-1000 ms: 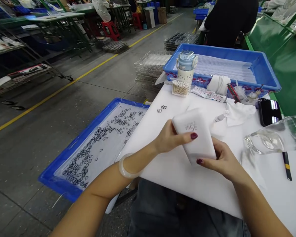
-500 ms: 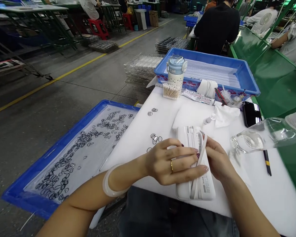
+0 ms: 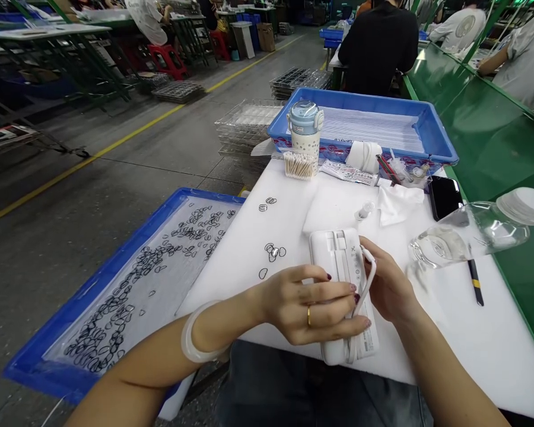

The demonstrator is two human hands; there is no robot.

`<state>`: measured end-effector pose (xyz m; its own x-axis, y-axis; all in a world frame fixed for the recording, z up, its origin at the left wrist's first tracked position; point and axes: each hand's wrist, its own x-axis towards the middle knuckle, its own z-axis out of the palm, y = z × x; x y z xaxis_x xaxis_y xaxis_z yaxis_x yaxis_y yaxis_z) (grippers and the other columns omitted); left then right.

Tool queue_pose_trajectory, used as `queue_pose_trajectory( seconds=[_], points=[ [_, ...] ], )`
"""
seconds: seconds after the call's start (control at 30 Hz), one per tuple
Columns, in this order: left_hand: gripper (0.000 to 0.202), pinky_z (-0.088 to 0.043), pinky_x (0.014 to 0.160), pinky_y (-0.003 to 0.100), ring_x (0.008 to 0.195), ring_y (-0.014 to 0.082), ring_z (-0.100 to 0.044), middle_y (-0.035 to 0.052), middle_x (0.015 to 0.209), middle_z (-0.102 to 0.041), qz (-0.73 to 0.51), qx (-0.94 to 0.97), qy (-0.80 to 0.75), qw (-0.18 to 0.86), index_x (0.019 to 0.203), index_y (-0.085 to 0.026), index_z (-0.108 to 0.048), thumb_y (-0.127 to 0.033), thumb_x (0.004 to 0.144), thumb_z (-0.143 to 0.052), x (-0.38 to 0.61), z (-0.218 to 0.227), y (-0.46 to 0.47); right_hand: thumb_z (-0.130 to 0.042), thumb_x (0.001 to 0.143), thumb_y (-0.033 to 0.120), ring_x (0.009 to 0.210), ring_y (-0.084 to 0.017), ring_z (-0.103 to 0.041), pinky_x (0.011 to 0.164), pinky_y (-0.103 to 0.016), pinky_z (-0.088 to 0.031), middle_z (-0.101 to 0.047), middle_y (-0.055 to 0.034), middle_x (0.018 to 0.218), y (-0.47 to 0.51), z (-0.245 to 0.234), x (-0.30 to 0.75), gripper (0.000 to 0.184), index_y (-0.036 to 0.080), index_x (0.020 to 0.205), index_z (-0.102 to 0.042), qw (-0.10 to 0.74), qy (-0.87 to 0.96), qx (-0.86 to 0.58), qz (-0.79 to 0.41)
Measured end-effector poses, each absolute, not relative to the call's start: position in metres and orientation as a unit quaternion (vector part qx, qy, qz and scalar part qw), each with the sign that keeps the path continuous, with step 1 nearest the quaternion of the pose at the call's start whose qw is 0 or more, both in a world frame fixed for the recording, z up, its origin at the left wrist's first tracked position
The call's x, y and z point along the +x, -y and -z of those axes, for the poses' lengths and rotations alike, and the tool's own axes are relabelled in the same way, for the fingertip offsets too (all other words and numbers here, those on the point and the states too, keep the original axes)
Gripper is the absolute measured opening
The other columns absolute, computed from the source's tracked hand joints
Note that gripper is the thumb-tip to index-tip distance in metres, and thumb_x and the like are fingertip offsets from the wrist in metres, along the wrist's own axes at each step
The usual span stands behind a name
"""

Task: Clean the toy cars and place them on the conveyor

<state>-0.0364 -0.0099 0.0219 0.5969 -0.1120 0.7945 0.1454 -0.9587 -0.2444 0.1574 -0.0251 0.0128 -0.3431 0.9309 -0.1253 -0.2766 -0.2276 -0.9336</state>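
A white power bank (image 3: 324, 252) with a built-in cable is held upright over the front of the white work surface. My left hand (image 3: 300, 305), with a gold ring, reaches across its face. The thumb and fingers pinch the flat white cable (image 3: 370, 274), which bows out in a loop at the right side. Closed around the power bank's right edge is my right hand (image 3: 390, 287); its fingertips are partly hidden behind it. Small black rings (image 3: 273, 252) lie on the surface left of the power bank.
A clear bottle (image 3: 467, 234) and black phone (image 3: 445, 198) are at the right, with a black-and-yellow tool (image 3: 476, 284) nearby. Behind stand cotton swabs (image 3: 299, 166), a cup (image 3: 305, 139) and a blue tray (image 3: 445, 142). Another blue tray (image 3: 40, 341) holds many rings at lower left.
The power bank has tilted slightly, and the cable bulges further out from it on the right. Both hands keep their hold. The whole view has shifted a little.
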Motion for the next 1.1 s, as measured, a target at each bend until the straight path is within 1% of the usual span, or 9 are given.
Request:
queue_pose_trajectory(
  seconds=[0.1,0.17,0.27,0.37,0.5,0.63,0.87,0.97,1.1],
  points=[
    [0.016,-0.05,0.066,0.022,0.088,0.0085,-0.073,-0.0098,0.083,-0.077,0.444,-0.882,0.008,0.159,0.088,-0.032,-0.076,-0.022,0.091,-0.063,-0.036,-0.021,0.009,-0.058,0.081,0.035,0.068,-0.018,-0.049,0.058,-0.027,-0.041,-0.053,-0.0005,0.072,0.025,-0.014,0.158,0.035,0.023,0.113,-0.065,0.433,0.448,-0.386,-0.68],
    [0.016,-0.05,0.066,0.021,0.09,0.0084,-0.073,-0.0102,0.084,-0.076,0.447,-0.879,0.005,0.166,0.085,-0.033,-0.075,-0.023,0.09,-0.064,-0.036,-0.021,0.009,-0.058,0.08,0.036,0.063,-0.017,-0.045,0.055,-0.027,-0.038,-0.049,0.0006,0.067,0.025,-0.016,0.158,0.034,0.022,0.11,-0.066,0.431,0.445,-0.388,-0.683],
    [0.012,-0.05,0.065,0.022,0.092,0.0086,-0.072,-0.0083,0.085,-0.076,0.457,-0.875,-0.006,0.158,0.086,-0.031,-0.076,-0.022,0.088,-0.068,-0.035,-0.018,0.01,-0.061,0.079,0.037,0.056,-0.014,-0.036,0.052,-0.026,-0.031,-0.047,0.0018,0.064,0.025,-0.018,0.157,0.032,0.021,0.106,-0.067,0.428,0.441,-0.381,-0.691],
    [0.011,-0.049,0.066,0.021,0.093,0.008,-0.07,-0.0072,0.087,-0.075,0.459,-0.875,-0.014,0.156,0.091,-0.029,-0.077,-0.023,0.088,-0.068,-0.035,-0.016,0.011,-0.065,0.078,0.039,0.055,-0.013,-0.036,0.05,-0.025,-0.027,-0.049,0.0015,0.065,0.026,-0.017,0.157,0.034,0.021,0.107,-0.068,0.43,0.439,-0.383,-0.69],
    [0.015,-0.049,0.069,0.022,0.097,0.0092,-0.069,-0.0072,0.091,-0.075,0.455,-0.873,-0.015,0.174,0.087,-0.032,-0.076,-0.024,0.09,-0.064,-0.035,-0.011,0.011,-0.065,0.08,0.042,0.056,-0.013,-0.039,0.05,-0.025,-0.028,-0.051,0.001,0.067,0.027,-0.013,0.159,0.036,0.023,0.11,-0.068,0.426,0.438,-0.383,-0.693],
    [0.015,-0.05,0.068,0.023,0.1,0.0101,-0.068,-0.0069,0.093,-0.075,0.452,-0.872,-0.019,0.189,0.086,-0.033,-0.076,-0.025,0.088,-0.064,-0.036,-0.01,0.011,-0.065,0.078,0.043,0.055,-0.013,-0.04,0.049,-0.025,-0.029,-0.053,0.0006,0.067,0.027,-0.014,0.159,0.039,0.022,0.11,-0.067,0.423,0.44,-0.392,-0.688],
    [0.017,-0.05,0.066,0.019,0.094,0.0073,-0.07,-0.0084,0.088,-0.076,0.464,-0.868,-0.023,0.175,0.088,-0.03,-0.079,-0.022,0.089,-0.063,-0.033,-0.015,0.01,-0.064,0.078,0.043,0.054,-0.013,-0.038,0.049,-0.026,-0.028,-0.05,0.0014,0.064,0.027,-0.014,0.159,0.037,0.022,0.109,-0.067,0.42,0.441,-0.393,-0.688],
    [0.017,-0.049,0.066,0.019,0.093,0.0077,-0.071,-0.0085,0.086,-0.076,0.466,-0.869,-0.021,0.163,0.085,-0.031,-0.077,-0.02,0.089,-0.064,-0.033,-0.015,0.011,-0.065,0.079,0.043,0.057,-0.014,-0.04,0.051,-0.026,-0.029,-0.053,0.0005,0.068,0.027,-0.013,0.159,0.037,0.023,0.11,-0.068,0.424,0.443,-0.383,-0.691],
    [0.017,-0.048,0.065,0.019,0.09,0.0074,-0.072,-0.0086,0.084,-0.076,0.462,-0.874,-0.026,0.15,0.081,-0.03,-0.075,-0.019,0.088,-0.065,-0.033,-0.016,0.012,-0.065,0.078,0.041,0.057,-0.014,-0.039,0.051,-0.026,-0.028,-0.052,0.0005,0.068,0.026,-0.013,0.159,0.036,0.023,0.11,-0.068,0.426,0.439,-0.383,-0.692]
  ],
)
